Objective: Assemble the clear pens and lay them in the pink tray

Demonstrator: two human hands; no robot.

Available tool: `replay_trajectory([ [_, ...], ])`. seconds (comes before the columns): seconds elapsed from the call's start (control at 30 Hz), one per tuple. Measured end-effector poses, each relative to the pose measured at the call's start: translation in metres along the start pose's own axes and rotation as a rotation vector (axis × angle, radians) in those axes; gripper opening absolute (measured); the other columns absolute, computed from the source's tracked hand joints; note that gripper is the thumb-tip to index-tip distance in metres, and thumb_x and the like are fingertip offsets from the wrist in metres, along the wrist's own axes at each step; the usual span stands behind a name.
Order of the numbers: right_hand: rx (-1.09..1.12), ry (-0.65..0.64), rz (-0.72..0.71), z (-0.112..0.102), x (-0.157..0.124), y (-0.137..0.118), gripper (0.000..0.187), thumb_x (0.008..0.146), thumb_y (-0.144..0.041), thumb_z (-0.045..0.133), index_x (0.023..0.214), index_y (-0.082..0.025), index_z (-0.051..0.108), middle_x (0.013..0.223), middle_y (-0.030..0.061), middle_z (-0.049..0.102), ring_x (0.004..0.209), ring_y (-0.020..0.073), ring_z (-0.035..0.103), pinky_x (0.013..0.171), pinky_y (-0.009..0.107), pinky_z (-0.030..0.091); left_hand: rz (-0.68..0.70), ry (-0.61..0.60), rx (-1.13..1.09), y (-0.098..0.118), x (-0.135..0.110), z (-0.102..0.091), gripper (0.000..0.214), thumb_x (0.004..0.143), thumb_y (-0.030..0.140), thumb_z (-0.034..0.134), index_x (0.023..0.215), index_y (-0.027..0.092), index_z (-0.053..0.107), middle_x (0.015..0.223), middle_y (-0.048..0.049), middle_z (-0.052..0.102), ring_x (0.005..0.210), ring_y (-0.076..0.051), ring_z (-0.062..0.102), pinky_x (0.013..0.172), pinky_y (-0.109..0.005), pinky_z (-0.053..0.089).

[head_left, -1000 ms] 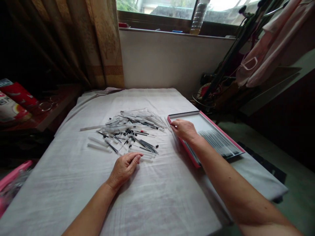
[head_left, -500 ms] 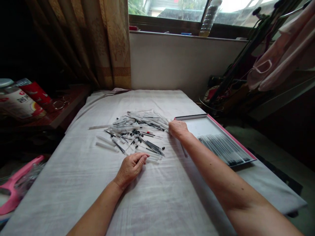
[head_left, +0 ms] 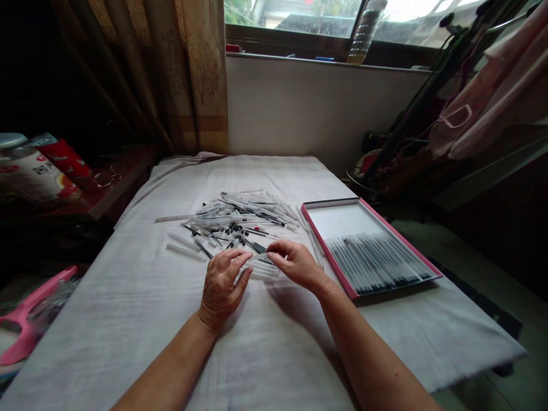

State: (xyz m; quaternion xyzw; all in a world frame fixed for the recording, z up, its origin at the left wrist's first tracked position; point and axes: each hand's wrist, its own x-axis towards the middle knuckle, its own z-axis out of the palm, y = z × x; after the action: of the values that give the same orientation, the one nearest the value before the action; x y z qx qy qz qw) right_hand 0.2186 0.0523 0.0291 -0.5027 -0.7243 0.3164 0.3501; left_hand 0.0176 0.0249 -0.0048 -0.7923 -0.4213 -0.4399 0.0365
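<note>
A loose heap of clear pen barrels, black refills and small caps (head_left: 240, 220) lies on the white cloth (head_left: 274, 342) covering the table. My left hand (head_left: 222, 282) and my right hand (head_left: 295, 264) meet at the near edge of the heap. Both pinch one clear pen barrel (head_left: 261, 258) between their fingertips, left thumb and forefinger at one end, right at the other. To the right lies a shallow pink-rimmed box (head_left: 330, 257) with a row of assembled pens (head_left: 377, 262) in its near half.
A low wooden side table (head_left: 103, 194) at the left holds tins and glasses. A pink plastic tool (head_left: 29, 328) lies at the far left. Curtains, a window sill with a bottle (head_left: 362, 34), and hanging clothes (head_left: 488, 108) stand behind and right.
My right hand has come back from the box edge to the near side of the heap. My left hand has risen off the cloth and closed on the same barrel.
</note>
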Motion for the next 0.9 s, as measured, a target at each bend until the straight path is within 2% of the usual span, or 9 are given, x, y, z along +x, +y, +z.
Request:
replay_trajectory([
  [0.1,0.241,-0.063,0.005,0.007,-0.005,-0.006,0.015,0.080,-0.028,0.059,0.085,-0.017,0.069,0.076,0.0018,0.068,0.066,0.0126,0.059,0.063,0.025,0.046,-0.015,-0.051,0.070,-0.002,-0.002,0.001,0.029,0.094,0.027,0.052,0.121,0.018,0.059,0.111,-0.0105,0.068,0.104,-0.023,0.060,0.092,-0.039,0.045],
  [0.2,0.426,-0.149,0.058,0.005,0.000,-0.007,0.021,0.078,-0.034,0.062,0.089,-0.017,0.068,0.074,0.0008,0.065,0.060,0.0111,0.057,0.057,0.024,0.046,-0.038,-0.117,0.079,-0.005,-0.005,0.004,0.027,0.097,0.031,0.045,0.115,0.018,0.061,0.101,-0.0085,0.072,0.091,-0.021,0.065,0.086,-0.037,0.046],
  [0.3,0.457,-0.071,0.116,-0.002,0.013,0.000,0.027,0.079,-0.038,0.059,0.093,-0.017,0.067,0.076,0.0015,0.066,0.059,0.0108,0.057,0.056,0.024,0.047,-0.099,-0.144,0.055,-0.008,-0.008,0.007,0.030,0.098,0.034,0.041,0.108,0.017,0.064,0.088,-0.0069,0.073,0.078,-0.020,0.066,0.078,-0.034,0.048],
  [0.37,0.327,0.036,0.159,-0.005,0.022,0.007,0.026,0.082,-0.036,0.055,0.092,-0.016,0.068,0.076,0.0026,0.068,0.061,0.0120,0.059,0.058,0.025,0.047,-0.179,-0.133,0.014,-0.010,-0.009,0.008,0.033,0.098,0.035,0.040,0.114,0.017,0.062,0.078,-0.0043,0.072,0.072,-0.019,0.066,0.073,-0.031,0.050],
  [0.47,-0.076,0.095,0.187,-0.006,0.030,0.015,0.022,0.083,-0.030,0.054,0.087,-0.018,0.072,0.079,0.0044,0.071,0.072,0.0157,0.063,0.068,0.027,0.047,-0.299,-0.126,-0.058,-0.012,-0.009,0.008,0.037,0.097,0.034,0.040,0.127,0.017,0.055,0.071,-0.0006,0.070,0.070,-0.018,0.067,0.072,-0.028,0.051],
  [0.57,-0.440,-0.027,0.187,-0.002,0.033,0.014,0.021,0.083,-0.032,0.057,0.088,-0.023,0.075,0.090,0.0048,0.074,0.084,0.0186,0.065,0.075,0.028,0.045,-0.333,-0.129,-0.090,-0.013,-0.009,0.008,0.038,0.096,0.033,0.041,0.128,0.018,0.054,0.073,-0.0007,0.071,0.074,-0.018,0.069,0.075,-0.028,0.052],
  [0.63,-0.577,-0.145,0.210,0.000,0.035,0.009,0.022,0.081,-0.035,0.058,0.090,-0.025,0.075,0.094,0.0049,0.074,0.087,0.0197,0.066,0.073,0.027,0.044,-0.334,-0.122,-0.095,-0.013,-0.009,0.008,0.037,0.096,0.033,0.042,0.127,0.018,0.055,0.074,-0.0015,0.072,0.076,-0.018,0.069,0.077,-0.029,0.053],
  [0.77,-0.706,-0.309,0.257,0.000,0.045,-0.002,0.021,0.077,-0.030,0.060,0.090,-0.026,0.075,0.094,0.0055,0.075,0.089,0.0216,0.067,0.068,0.027,0.043,-0.352,-0.100,-0.117,-0.015,-0.010,0.009,0.035,0.095,0.032,0.043,0.124,0.018,0.058,0.078,-0.0027,0.073,0.079,-0.018,0.070,0.079,-0.029,0.054],
  [0.9,-0.733,-0.389,0.280,0.000,0.053,-0.005,0.022,0.074,-0.025,0.059,0.088,-0.025,0.076,0.094,0.0080,0.075,0.089,0.0234,0.067,0.066,0.028,0.042,-0.381,-0.088,-0.140,-0.017,-0.010,0.011,0.033,0.094,0.033,0.045,0.120,0.018,0.061,0.086,-0.0054,0.075,0.083,-0.019,0.071,0.083,-0.031,0.055],
])
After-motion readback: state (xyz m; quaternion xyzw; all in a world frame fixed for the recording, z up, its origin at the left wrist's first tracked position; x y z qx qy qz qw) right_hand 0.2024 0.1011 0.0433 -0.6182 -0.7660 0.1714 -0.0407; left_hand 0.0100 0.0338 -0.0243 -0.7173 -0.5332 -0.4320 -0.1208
